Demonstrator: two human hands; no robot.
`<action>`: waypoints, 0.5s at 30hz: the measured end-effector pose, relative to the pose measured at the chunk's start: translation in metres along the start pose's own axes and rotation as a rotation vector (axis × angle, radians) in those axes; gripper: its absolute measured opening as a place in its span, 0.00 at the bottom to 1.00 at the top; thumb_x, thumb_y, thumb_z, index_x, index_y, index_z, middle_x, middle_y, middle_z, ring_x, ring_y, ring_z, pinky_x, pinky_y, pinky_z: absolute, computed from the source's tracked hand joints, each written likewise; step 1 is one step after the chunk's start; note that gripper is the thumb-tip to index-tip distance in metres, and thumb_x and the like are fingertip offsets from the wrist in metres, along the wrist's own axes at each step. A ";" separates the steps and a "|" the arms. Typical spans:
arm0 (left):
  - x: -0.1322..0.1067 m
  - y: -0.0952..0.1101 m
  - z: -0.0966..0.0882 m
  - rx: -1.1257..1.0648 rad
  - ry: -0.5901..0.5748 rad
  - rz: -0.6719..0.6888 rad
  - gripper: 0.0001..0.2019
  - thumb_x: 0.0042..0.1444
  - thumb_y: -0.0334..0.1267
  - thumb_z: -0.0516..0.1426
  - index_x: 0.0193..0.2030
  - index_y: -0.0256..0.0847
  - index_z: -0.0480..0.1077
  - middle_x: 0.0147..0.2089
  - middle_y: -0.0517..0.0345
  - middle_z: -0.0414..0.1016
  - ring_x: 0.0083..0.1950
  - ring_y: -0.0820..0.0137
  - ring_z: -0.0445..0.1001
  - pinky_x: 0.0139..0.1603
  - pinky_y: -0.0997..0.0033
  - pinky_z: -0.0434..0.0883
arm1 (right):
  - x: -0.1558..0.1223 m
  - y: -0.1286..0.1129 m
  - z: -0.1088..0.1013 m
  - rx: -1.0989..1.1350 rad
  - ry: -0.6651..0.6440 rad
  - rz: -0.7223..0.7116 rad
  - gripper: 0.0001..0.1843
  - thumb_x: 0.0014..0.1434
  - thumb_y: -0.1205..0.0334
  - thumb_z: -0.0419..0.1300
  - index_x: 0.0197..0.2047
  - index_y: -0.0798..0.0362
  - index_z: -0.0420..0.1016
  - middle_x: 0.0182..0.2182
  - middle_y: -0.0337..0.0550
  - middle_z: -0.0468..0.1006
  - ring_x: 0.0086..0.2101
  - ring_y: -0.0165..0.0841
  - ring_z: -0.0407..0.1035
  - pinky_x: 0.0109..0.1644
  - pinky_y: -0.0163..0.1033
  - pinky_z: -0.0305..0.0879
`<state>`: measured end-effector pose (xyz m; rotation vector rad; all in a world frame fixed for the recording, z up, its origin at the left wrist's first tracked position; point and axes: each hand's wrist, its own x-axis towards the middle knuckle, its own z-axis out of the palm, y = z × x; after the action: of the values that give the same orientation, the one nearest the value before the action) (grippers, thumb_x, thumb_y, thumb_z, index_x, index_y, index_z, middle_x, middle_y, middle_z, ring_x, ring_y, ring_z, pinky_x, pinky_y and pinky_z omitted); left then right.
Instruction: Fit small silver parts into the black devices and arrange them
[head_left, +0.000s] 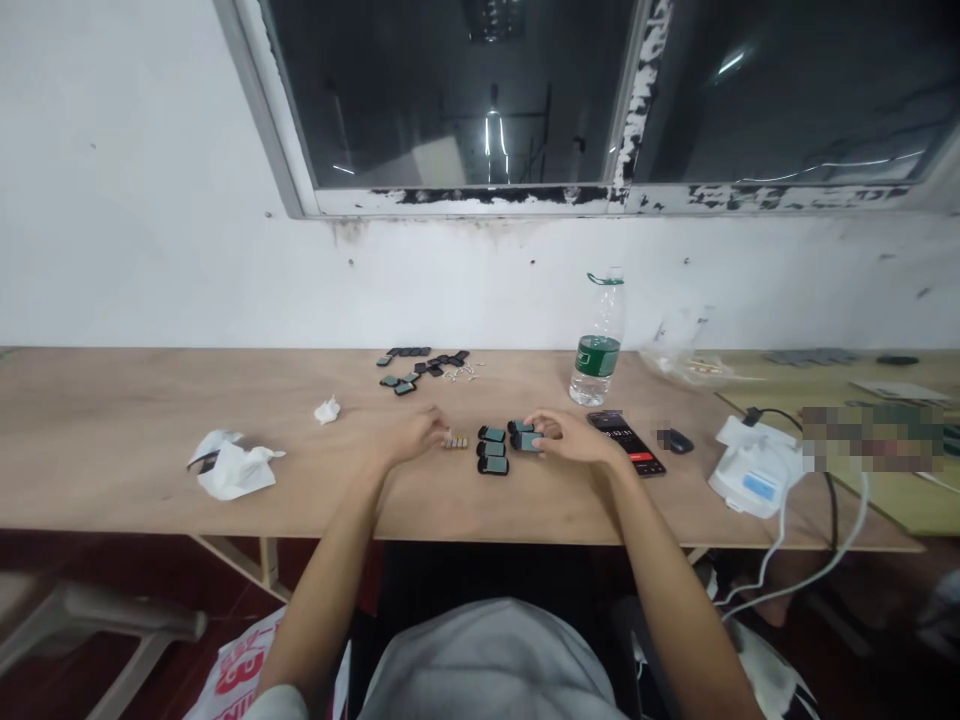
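My left hand is low over the table with curled fingers, its fingertips at the left end of a short row of small yellowish-silver pieces. Whatever may be between those fingertips is too small to make out. The thumb and fingers of my right hand close on the right edge of a small black device with a grey-green screen. Just behind it lies another such device, partly overlapped. Between my hands, several more form a column, the nearest device lying flat.
More black devices, dark parts and small white bits lie farther back. On the right are a water bottle, a phone, a mouse and a white cabled box. Crumpled tissue lies left.
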<state>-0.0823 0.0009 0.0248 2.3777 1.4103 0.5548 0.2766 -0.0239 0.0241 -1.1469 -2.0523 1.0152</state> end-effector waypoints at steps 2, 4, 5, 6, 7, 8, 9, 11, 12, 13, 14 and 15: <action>-0.005 0.025 -0.002 -0.072 0.020 0.047 0.14 0.66 0.50 0.57 0.48 0.42 0.73 0.49 0.51 0.78 0.44 0.61 0.77 0.48 0.62 0.73 | -0.001 -0.012 0.003 0.031 0.070 -0.057 0.19 0.61 0.54 0.66 0.53 0.53 0.77 0.48 0.50 0.82 0.37 0.37 0.79 0.48 0.45 0.76; -0.008 0.046 0.000 -0.124 0.042 0.106 0.15 0.68 0.50 0.56 0.51 0.42 0.72 0.49 0.52 0.78 0.45 0.62 0.76 0.49 0.62 0.74 | 0.000 -0.022 0.010 0.082 0.102 -0.101 0.17 0.63 0.54 0.65 0.52 0.53 0.78 0.48 0.50 0.83 0.37 0.37 0.80 0.48 0.45 0.76; -0.009 0.055 0.002 -0.143 0.059 0.150 0.14 0.68 0.49 0.56 0.52 0.42 0.72 0.50 0.51 0.77 0.47 0.61 0.77 0.50 0.63 0.74 | 0.001 -0.025 0.014 0.112 0.110 -0.114 0.17 0.64 0.54 0.64 0.52 0.53 0.78 0.47 0.50 0.84 0.37 0.38 0.80 0.48 0.45 0.77; -0.009 0.061 0.004 -0.154 0.085 0.189 0.13 0.69 0.48 0.56 0.52 0.42 0.72 0.51 0.51 0.77 0.48 0.61 0.77 0.51 0.62 0.75 | 0.003 -0.027 0.018 0.141 0.115 -0.120 0.17 0.64 0.53 0.64 0.52 0.54 0.78 0.47 0.50 0.84 0.37 0.38 0.80 0.47 0.44 0.77; -0.008 0.066 0.007 -0.155 0.113 0.222 0.13 0.70 0.47 0.56 0.52 0.42 0.72 0.52 0.50 0.76 0.49 0.61 0.77 0.52 0.62 0.75 | 0.006 -0.028 0.023 0.166 0.118 -0.122 0.18 0.64 0.53 0.65 0.53 0.54 0.79 0.46 0.50 0.84 0.36 0.37 0.80 0.46 0.44 0.77; -0.008 0.068 0.010 -0.150 0.144 0.253 0.12 0.70 0.46 0.56 0.52 0.42 0.73 0.52 0.50 0.76 0.50 0.61 0.77 0.53 0.61 0.75 | 0.008 -0.028 0.027 0.187 0.119 -0.121 0.18 0.64 0.53 0.65 0.53 0.54 0.79 0.46 0.50 0.84 0.36 0.37 0.80 0.45 0.43 0.77; -0.007 0.070 0.012 -0.137 0.174 0.280 0.11 0.70 0.46 0.56 0.51 0.42 0.73 0.52 0.50 0.76 0.50 0.61 0.77 0.54 0.60 0.76 | 0.011 -0.027 0.031 0.204 0.120 -0.121 0.18 0.64 0.52 0.66 0.52 0.54 0.79 0.46 0.50 0.84 0.36 0.37 0.80 0.44 0.43 0.77; -0.005 0.069 0.016 -0.104 0.217 0.325 0.10 0.70 0.45 0.57 0.50 0.42 0.74 0.52 0.51 0.76 0.51 0.60 0.77 0.56 0.59 0.75 | 0.014 -0.026 0.037 0.229 0.130 -0.119 0.18 0.63 0.52 0.67 0.52 0.54 0.80 0.45 0.50 0.84 0.35 0.36 0.80 0.42 0.42 0.76; -0.004 0.069 0.017 -0.092 0.229 0.342 0.10 0.70 0.44 0.58 0.50 0.42 0.74 0.52 0.51 0.76 0.51 0.60 0.77 0.57 0.58 0.75 | 0.016 -0.026 0.039 0.240 0.133 -0.116 0.18 0.62 0.53 0.67 0.51 0.54 0.80 0.45 0.50 0.85 0.34 0.36 0.80 0.41 0.41 0.76; -0.003 0.068 0.019 -0.083 0.236 0.353 0.09 0.70 0.44 0.58 0.49 0.42 0.75 0.51 0.51 0.76 0.52 0.60 0.77 0.58 0.58 0.75 | 0.016 -0.026 0.040 0.250 0.135 -0.110 0.18 0.62 0.53 0.68 0.51 0.54 0.80 0.45 0.50 0.85 0.34 0.36 0.80 0.40 0.40 0.76; -0.002 0.067 0.019 -0.079 0.241 0.358 0.09 0.69 0.44 0.59 0.49 0.42 0.75 0.51 0.51 0.76 0.52 0.60 0.77 0.58 0.58 0.75 | 0.017 -0.026 0.041 0.259 0.136 -0.103 0.18 0.62 0.52 0.68 0.52 0.54 0.80 0.44 0.50 0.85 0.34 0.36 0.80 0.38 0.40 0.76; -0.001 0.066 0.020 -0.077 0.246 0.358 0.09 0.69 0.44 0.59 0.49 0.42 0.75 0.51 0.51 0.76 0.52 0.60 0.77 0.58 0.58 0.75 | 0.017 -0.027 0.041 0.266 0.134 -0.098 0.19 0.62 0.52 0.68 0.52 0.54 0.80 0.44 0.49 0.85 0.34 0.36 0.80 0.38 0.39 0.76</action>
<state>-0.0229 -0.0322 0.0377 2.5818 1.0272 1.0044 0.2257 -0.0324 0.0261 -0.9418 -1.7877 1.0941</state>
